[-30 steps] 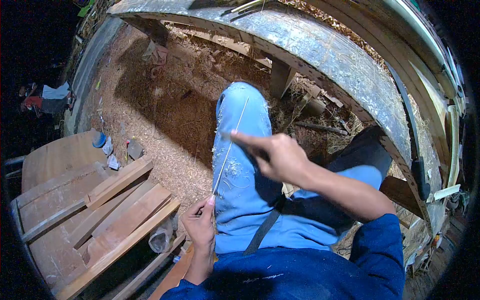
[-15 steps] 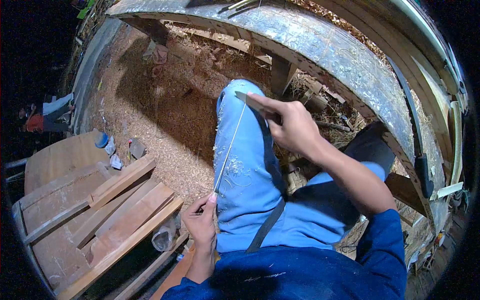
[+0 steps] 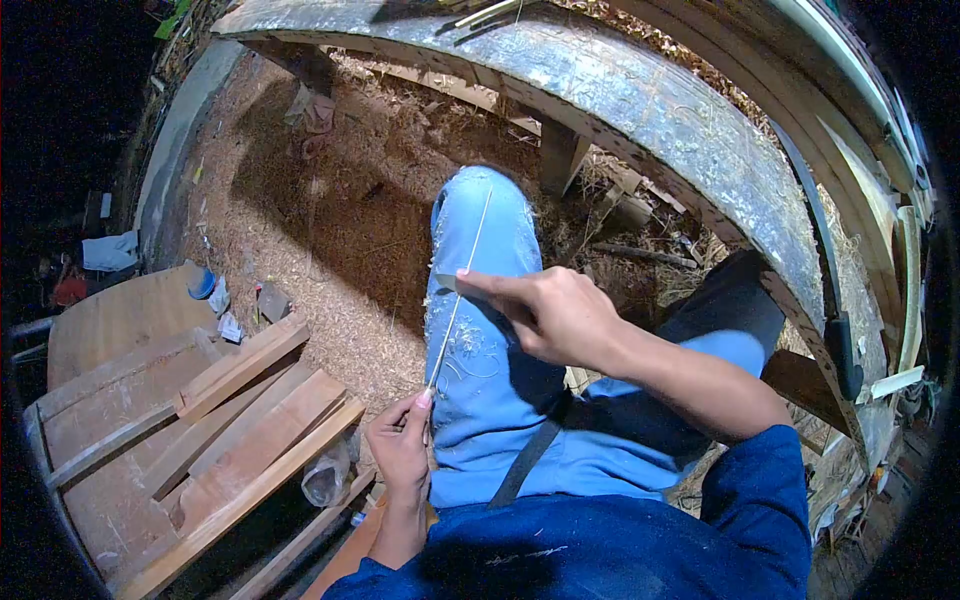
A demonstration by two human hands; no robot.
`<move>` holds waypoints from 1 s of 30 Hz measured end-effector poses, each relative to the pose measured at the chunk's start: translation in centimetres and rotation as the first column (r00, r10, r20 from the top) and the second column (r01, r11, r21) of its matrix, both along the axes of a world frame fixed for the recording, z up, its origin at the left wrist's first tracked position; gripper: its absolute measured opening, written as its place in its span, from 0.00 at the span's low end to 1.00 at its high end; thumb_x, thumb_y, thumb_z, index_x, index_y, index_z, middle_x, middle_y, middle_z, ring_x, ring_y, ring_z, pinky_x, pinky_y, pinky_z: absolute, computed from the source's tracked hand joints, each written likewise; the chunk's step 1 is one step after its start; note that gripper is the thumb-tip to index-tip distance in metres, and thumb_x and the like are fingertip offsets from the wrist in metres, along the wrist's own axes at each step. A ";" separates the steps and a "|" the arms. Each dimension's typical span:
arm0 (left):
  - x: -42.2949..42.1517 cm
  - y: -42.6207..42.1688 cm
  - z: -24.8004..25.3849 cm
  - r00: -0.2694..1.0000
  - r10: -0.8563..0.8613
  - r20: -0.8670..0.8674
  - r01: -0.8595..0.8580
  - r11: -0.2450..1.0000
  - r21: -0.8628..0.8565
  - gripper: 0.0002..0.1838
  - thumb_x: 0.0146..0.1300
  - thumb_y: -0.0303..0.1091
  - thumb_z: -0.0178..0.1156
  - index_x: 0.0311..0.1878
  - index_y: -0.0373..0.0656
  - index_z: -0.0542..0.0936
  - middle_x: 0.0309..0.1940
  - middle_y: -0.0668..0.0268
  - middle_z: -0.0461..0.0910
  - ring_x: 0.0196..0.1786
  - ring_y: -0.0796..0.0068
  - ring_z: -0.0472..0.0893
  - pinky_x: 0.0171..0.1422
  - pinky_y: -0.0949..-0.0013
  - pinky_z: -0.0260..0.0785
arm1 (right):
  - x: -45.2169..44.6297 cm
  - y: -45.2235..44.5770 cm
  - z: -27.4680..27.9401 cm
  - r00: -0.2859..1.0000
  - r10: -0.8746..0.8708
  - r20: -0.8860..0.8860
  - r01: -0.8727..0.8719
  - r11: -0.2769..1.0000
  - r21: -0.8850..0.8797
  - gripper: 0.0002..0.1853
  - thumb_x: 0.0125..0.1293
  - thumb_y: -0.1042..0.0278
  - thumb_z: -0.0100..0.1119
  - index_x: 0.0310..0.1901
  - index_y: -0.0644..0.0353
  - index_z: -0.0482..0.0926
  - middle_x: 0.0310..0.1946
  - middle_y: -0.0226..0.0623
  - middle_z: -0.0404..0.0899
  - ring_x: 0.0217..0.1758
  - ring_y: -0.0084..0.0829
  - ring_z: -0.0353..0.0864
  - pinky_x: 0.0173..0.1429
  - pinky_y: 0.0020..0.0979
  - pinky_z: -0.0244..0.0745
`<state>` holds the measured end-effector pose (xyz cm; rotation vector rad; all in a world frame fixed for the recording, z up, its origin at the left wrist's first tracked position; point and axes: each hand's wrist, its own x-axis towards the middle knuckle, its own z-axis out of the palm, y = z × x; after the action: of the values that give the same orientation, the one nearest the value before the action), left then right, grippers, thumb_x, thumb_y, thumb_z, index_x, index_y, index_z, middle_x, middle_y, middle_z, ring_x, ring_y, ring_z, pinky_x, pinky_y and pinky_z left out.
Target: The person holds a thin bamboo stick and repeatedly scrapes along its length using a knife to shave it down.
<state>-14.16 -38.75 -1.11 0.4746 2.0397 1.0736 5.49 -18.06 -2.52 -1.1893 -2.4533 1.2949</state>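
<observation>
The thin, pale, wood-like strip [image 3: 451,320] runs lengthwise above my light-blue denim trouser leg [image 3: 505,410], its far tip near the knee. I judge it light, springy and easily snapped if bent hard, best pinched at its near end. There my left hand [image 3: 400,440] has it, thumb and finger pressed together. My right hand [image 3: 568,315] is curled closed around a short, grey, flat blade [image 3: 447,282], its grip hidden, index finger stretched along it across the strip. My right forearm angles in from the side, elbow bent.
</observation>
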 end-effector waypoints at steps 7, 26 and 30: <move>-0.5 -0.4 -0.8 1.000 -0.009 0.026 0.007 0.998 0.055 0.08 0.74 0.29 0.70 0.48 0.33 0.92 0.24 0.77 0.80 0.23 0.91 0.67 0.27 0.79 0.52 | 0.4 1.9 -1.0 0.993 -0.116 -0.023 0.117 0.990 0.075 0.37 0.64 0.78 0.59 0.72 0.29 0.80 0.40 0.53 0.89 0.38 0.49 0.92 0.46 0.48 0.88; 0.4 2.4 -2.8 0.997 0.040 0.064 -0.047 0.992 0.117 0.09 0.73 0.30 0.71 0.47 0.34 0.92 0.27 0.75 0.83 0.24 0.91 0.67 0.28 0.79 0.52 | 0.7 0.1 -1.1 1.000 0.001 -0.014 0.001 0.993 0.119 0.46 0.57 0.74 0.64 0.78 0.22 0.71 0.35 0.54 0.89 0.38 0.53 0.92 0.46 0.53 0.89; 0.7 3.9 -2.4 0.999 -0.033 -0.002 0.033 0.994 0.105 0.10 0.73 0.31 0.71 0.48 0.33 0.92 0.26 0.76 0.81 0.25 0.91 0.68 0.29 0.78 0.53 | 0.4 -0.4 -0.8 0.999 -0.034 -0.034 0.035 0.999 0.035 0.42 0.58 0.73 0.64 0.75 0.24 0.75 0.36 0.54 0.89 0.38 0.54 0.91 0.47 0.54 0.89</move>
<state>-13.44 -34.82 -3.49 0.5595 1.9756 1.1653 5.88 -18.48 -3.36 -1.1863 -2.4112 1.2459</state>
